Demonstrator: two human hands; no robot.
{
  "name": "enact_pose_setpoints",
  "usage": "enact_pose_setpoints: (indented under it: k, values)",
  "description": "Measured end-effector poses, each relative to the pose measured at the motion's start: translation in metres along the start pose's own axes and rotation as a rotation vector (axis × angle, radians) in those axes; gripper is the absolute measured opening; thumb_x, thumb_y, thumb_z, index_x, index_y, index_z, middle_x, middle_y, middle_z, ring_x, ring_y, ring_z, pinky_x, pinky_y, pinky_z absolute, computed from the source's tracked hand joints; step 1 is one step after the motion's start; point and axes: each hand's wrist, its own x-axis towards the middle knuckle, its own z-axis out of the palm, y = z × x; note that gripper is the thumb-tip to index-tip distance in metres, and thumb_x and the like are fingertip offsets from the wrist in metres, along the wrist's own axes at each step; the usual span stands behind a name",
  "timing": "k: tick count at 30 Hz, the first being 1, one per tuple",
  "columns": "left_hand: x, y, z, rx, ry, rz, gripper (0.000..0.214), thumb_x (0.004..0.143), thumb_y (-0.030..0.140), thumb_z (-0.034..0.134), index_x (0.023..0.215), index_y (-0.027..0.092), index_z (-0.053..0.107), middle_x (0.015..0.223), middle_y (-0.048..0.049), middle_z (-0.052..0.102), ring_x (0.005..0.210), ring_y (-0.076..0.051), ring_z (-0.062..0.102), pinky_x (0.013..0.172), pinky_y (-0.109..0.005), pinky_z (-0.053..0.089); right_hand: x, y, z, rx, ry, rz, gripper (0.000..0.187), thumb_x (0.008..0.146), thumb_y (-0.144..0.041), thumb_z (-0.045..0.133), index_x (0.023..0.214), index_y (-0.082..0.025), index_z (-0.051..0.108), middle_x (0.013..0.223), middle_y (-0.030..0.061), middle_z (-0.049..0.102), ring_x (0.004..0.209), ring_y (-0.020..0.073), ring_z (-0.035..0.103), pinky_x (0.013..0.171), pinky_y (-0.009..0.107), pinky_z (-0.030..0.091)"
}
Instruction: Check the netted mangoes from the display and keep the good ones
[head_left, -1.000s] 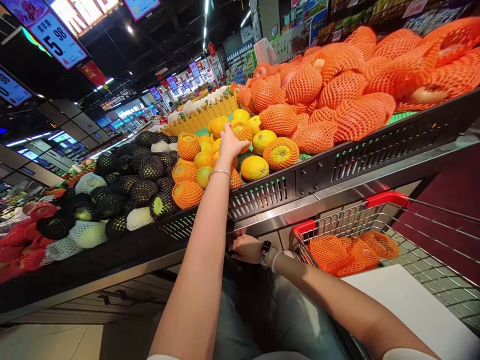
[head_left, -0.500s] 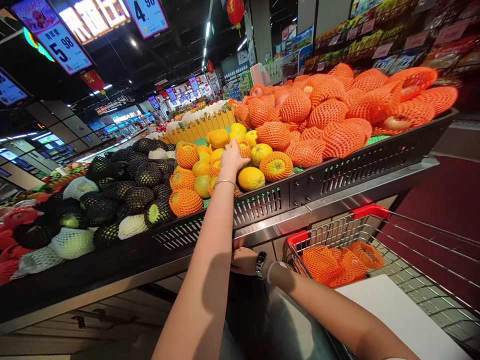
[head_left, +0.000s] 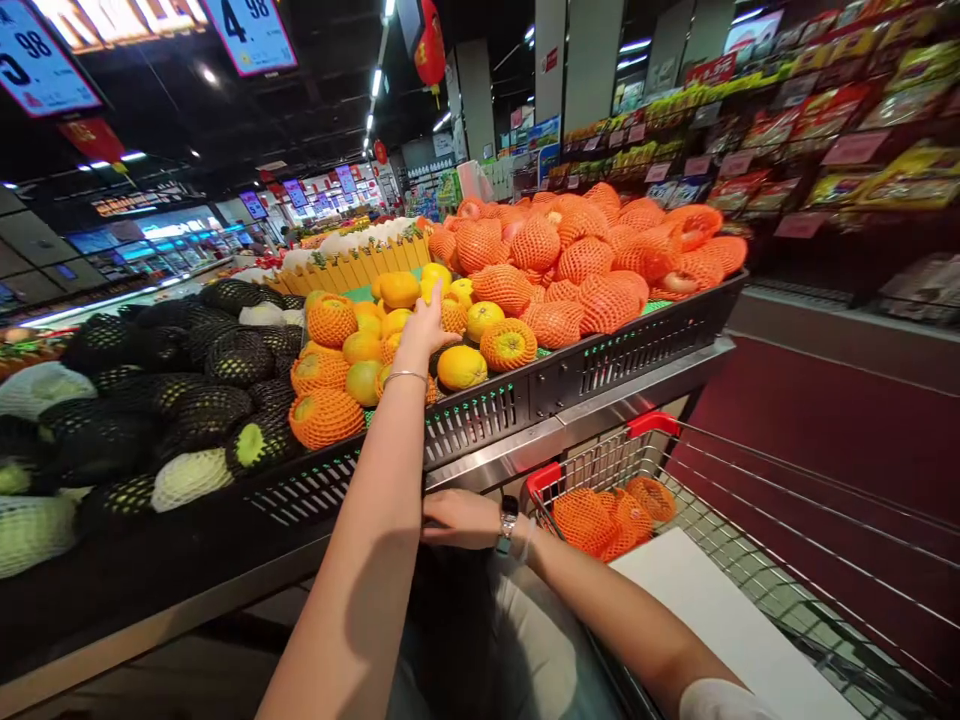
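Observation:
My left hand stretches over a pile of oranges in the black display crate. Its thumb stands away from the index finger, beside a netted orange; whether it touches that fruit I cannot tell. A bare orange lies just below the thumb, with another netted orange to its right. My right hand, with a watch at the wrist, is low by the metal counter edge. Its fingertips are hidden behind my left forearm.
Dark netted fruit fills the crate's left side; orange-red netted fruit is heaped to the right. A wire shopping cart at lower right holds several netted fruits and a white board. Packaged goods line shelves behind.
The view has turned to the right, so the display and cart appear further left. My left hand stays over the oranges. More of my right hand shows beside the left forearm.

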Motion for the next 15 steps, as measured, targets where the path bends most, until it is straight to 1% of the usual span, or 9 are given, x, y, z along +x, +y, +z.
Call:
enact_pose_setpoints:
  k: [2, 4, 6, 8, 10, 12, 13, 15]
  values:
    - [0.002, 0.0, 0.001, 0.06, -0.026, 0.01, 0.102, 0.075, 0.04, 0.073, 0.15, 0.01, 0.01, 0.134, -0.0247, 0.042, 0.104, -0.03, 0.056, 0.088, -0.037, 0.039, 0.004, 0.0, 0.007, -0.059, -0.073, 0.006, 0.028, 0.086, -0.037, 0.058, 0.103, -0.015, 0.063, 0.102, 0.0124, 0.067, 0.09, 0.0222, 0.062, 0.076, 0.03, 0.044]
    - [0.003, 0.001, 0.004, 0.123, -0.059, -0.008, 0.098, 0.075, 0.045, 0.071, 0.148, 0.009, 0.017, 0.133, -0.0242, 0.044, 0.108, -0.033, 0.055, 0.087, -0.037, 0.039, 0.007, 0.001, 0.013, -0.093, -0.118, 0.016, 0.029, 0.086, -0.034, 0.059, 0.109, -0.017, 0.063, 0.103, 0.0112, 0.068, 0.089, 0.0213, 0.063, 0.075, 0.03, 0.044]
    - [0.004, 0.001, 0.007, 0.195, -0.08, -0.036, 0.091, 0.076, 0.047, 0.07, 0.144, 0.004, 0.027, 0.13, -0.0249, 0.048, 0.114, -0.036, 0.052, 0.092, -0.039, 0.038, 0.007, 0.002, 0.016, -0.114, -0.129, 0.031, 0.031, 0.086, -0.033, 0.059, 0.113, -0.017, 0.062, 0.105, 0.0109, 0.068, 0.089, 0.0212, 0.063, 0.074, 0.03, 0.044]
    - [0.003, 0.001, 0.01, 0.263, -0.072, -0.045, 0.085, 0.077, 0.049, 0.067, 0.138, 0.0, 0.034, 0.127, -0.0264, 0.052, 0.118, -0.037, 0.047, 0.097, -0.042, 0.034, 0.005, 0.004, 0.012, -0.123, -0.122, 0.051, 0.032, 0.085, -0.034, 0.061, 0.112, -0.017, 0.064, 0.103, 0.0104, 0.069, 0.087, 0.0209, 0.063, 0.072, 0.029, 0.043]
    - [0.002, 0.001, 0.013, 0.293, -0.033, -0.036, 0.085, 0.077, 0.052, 0.067, 0.137, -0.001, 0.037, 0.126, -0.0274, 0.052, 0.12, -0.038, 0.044, 0.1, -0.044, 0.031, -0.002, 0.006, -0.002, -0.12, -0.09, 0.088, 0.031, 0.084, -0.034, 0.062, 0.109, -0.016, 0.066, 0.1, 0.0094, 0.07, 0.083, 0.0193, 0.062, 0.07, 0.027, 0.043]
    - [0.0, 0.002, 0.015, 0.26, 0.024, -0.021, 0.09, 0.075, 0.055, 0.067, 0.14, 0.001, 0.035, 0.129, -0.027, 0.05, 0.12, -0.039, 0.043, 0.099, -0.046, 0.031, -0.02, 0.011, -0.026, -0.107, -0.03, 0.145, 0.03, 0.086, -0.037, 0.059, 0.103, -0.015, 0.069, 0.092, 0.008, 0.07, 0.077, 0.0167, 0.061, 0.069, 0.025, 0.042]
    - [0.0, 0.003, 0.015, 0.221, 0.062, -0.013, 0.093, 0.074, 0.057, 0.067, 0.142, 0.003, 0.033, 0.13, -0.0262, 0.049, 0.12, -0.039, 0.043, 0.099, -0.046, 0.031, -0.033, 0.017, -0.04, -0.099, 0.012, 0.178, 0.032, 0.088, -0.04, 0.054, 0.097, -0.014, 0.07, 0.089, 0.0075, 0.07, 0.075, 0.0153, 0.06, 0.069, 0.025, 0.042]
    - [-0.001, 0.006, 0.013, 0.115, 0.185, 0.017, 0.094, 0.076, 0.058, 0.064, 0.146, 0.007, 0.029, 0.134, -0.0235, 0.047, 0.121, -0.038, 0.042, 0.101, -0.047, 0.029, -0.07, 0.032, -0.069, -0.083, 0.121, 0.255, 0.051, 0.094, -0.048, 0.037, 0.085, -0.01, 0.07, 0.082, 0.0089, 0.069, 0.073, 0.0145, 0.059, 0.07, 0.025, 0.042]
